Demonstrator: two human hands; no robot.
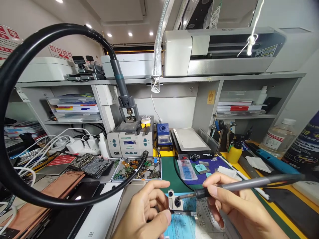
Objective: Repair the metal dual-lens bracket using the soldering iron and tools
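Between the thumb and fingers of my left hand [146, 210] is a small phone camera module [175, 207] with dark round lenses in a pale metal frame. A strip at its lower edge points to the right. My right hand [236, 204] grips a soldering iron [245, 183] like a pen. Its thin metal tip reaches left to the module, beside the larger lens. From this angle I cannot tell whether the tip touches the module. Beneath both hands lies a blue and white printed sheet [183, 229].
A thick black hose [3, 132] loops across the left from the hot-air station [129, 142]. Behind my hands are a tray of circuit boards [116, 176] and a hot plate [193, 139]. Phones and panels lie left; bottles [275, 139] and a dark phone [294, 207] lie right.
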